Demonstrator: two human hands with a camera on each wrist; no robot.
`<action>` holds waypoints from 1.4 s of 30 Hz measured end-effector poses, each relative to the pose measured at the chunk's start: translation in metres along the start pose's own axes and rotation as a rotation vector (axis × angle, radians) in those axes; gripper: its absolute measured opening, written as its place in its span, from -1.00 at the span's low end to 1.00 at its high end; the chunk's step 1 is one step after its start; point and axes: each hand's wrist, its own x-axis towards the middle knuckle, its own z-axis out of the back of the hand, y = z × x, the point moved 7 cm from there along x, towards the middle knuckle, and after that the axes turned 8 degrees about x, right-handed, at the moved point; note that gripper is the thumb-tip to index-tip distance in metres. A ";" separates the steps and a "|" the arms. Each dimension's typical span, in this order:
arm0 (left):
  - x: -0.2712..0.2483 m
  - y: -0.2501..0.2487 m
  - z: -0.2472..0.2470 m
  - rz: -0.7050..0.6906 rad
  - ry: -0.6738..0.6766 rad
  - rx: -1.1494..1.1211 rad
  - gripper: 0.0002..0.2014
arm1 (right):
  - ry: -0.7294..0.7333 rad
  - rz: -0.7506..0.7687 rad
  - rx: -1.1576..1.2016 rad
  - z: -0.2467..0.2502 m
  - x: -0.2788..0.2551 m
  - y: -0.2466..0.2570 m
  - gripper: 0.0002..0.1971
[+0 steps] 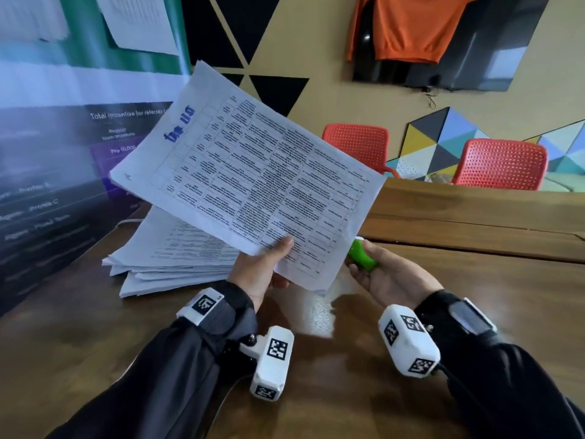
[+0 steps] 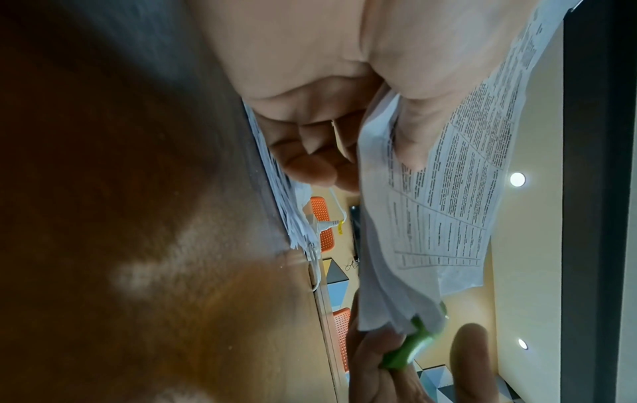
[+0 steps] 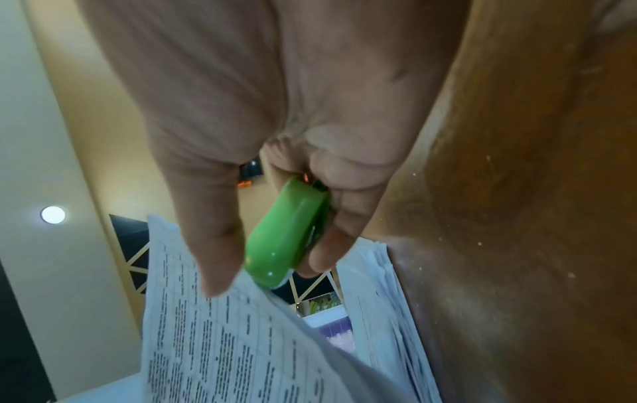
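My left hand [image 1: 272, 264] pinches the near edge of a thin set of printed sheets [image 1: 253, 172], thumb on top, and holds it tilted in the air above the table. In the left wrist view the sheets [image 2: 448, 191] run between thumb and fingers. My right hand [image 1: 380, 270] grips a small green stapler [image 1: 362, 255], whose nose meets the sheets' right-hand edge. The right wrist view shows the stapler [image 3: 286, 237] between thumb and fingers, its tip over the printed sheets [image 3: 224, 340].
A thick pile of papers [image 1: 171, 255] lies on the brown wooden table [image 1: 474, 280] at the left. A printed banner [image 1: 47, 185] stands beside it. Two orange chairs [image 1: 500, 163] stand behind the far edge, and an orange shirt [image 1: 408, 26] hangs over a wall screen.
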 end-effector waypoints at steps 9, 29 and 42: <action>-0.003 -0.005 0.000 -0.080 0.008 0.033 -0.63 | 0.080 0.040 -0.238 0.003 -0.006 0.000 -0.37; -0.005 -0.009 0.001 -0.145 -0.002 0.162 -0.82 | 0.131 0.107 -0.290 -0.001 -0.007 0.006 -0.29; -0.014 -0.007 -0.010 -0.094 0.079 0.051 -0.57 | 0.080 0.290 -0.437 -0.003 -0.005 0.015 -0.56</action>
